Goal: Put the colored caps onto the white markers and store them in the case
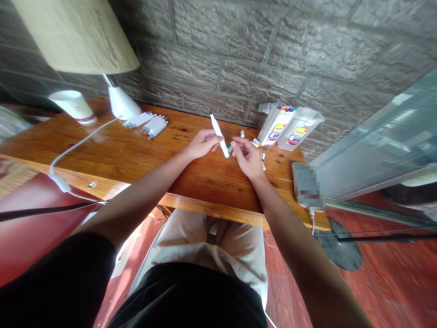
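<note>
My left hand [205, 144] is closed around a white marker [219, 135], held at a slant over the table. Its lower end is green, and a small dark tip shows at the top. Just to the right, my right hand [248, 157] has its fingers pinched together on a small green-ended piece [228, 146], which looks like a marker cap and is partly hidden by the fingers. Around and behind that hand lie several loose white caps, among them one standing apart [242, 134] and one by the wrist [263, 157]. Some are partly covered by the hand.
Two clear plastic marker boxes [295, 132] stand at the back right, the left one holding colourful-ended markers. Grey-ended markers [157, 126] lie at the back left near a lamp [123, 104] and a paper cup [74, 107]. A corded, blurred device [307, 184] rests at the right edge.
</note>
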Available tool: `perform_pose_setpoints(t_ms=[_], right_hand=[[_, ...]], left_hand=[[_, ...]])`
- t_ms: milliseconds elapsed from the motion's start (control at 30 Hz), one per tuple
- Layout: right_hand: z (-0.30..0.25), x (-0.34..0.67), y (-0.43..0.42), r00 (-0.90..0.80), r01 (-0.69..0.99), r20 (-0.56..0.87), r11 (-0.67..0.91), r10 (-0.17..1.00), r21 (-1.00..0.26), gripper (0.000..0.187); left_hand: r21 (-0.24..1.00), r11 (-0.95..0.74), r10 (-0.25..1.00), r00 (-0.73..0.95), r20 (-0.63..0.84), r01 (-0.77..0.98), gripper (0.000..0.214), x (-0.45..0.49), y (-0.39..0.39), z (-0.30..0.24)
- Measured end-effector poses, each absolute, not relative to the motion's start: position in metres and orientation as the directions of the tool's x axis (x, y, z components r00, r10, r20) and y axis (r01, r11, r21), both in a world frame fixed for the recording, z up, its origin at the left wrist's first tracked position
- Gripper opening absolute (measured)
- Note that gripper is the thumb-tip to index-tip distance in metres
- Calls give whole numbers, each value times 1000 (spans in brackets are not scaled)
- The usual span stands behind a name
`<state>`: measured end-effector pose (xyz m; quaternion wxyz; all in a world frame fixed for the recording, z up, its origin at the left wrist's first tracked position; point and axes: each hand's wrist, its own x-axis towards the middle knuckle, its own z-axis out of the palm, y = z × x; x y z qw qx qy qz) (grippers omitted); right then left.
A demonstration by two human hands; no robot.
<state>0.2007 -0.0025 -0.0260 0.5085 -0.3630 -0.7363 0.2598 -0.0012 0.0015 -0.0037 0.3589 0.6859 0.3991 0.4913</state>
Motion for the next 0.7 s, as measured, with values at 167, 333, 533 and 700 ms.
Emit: perform_pose_setpoints(t_ms=[167,333,533,700], right_hand=[[-33,209,9,-133,476,524,518,841,-711,47],[-38,208,10,-210,561,469,498,858,-661,44],[-39,209,11,-230,530,470,515,852,-674,27],[-41,211,16,-228,501,432,485,873,-717,27]], left_hand=[[921,-345,938,86,335,183,28,-5,5,0],[839,-407,913,159,375,362,37,-6,-1,-1],[636,-528,847,290,446,563,44,-7,-1,-7],[537,-608,791,392,469,585,48,-9,1,-8]])
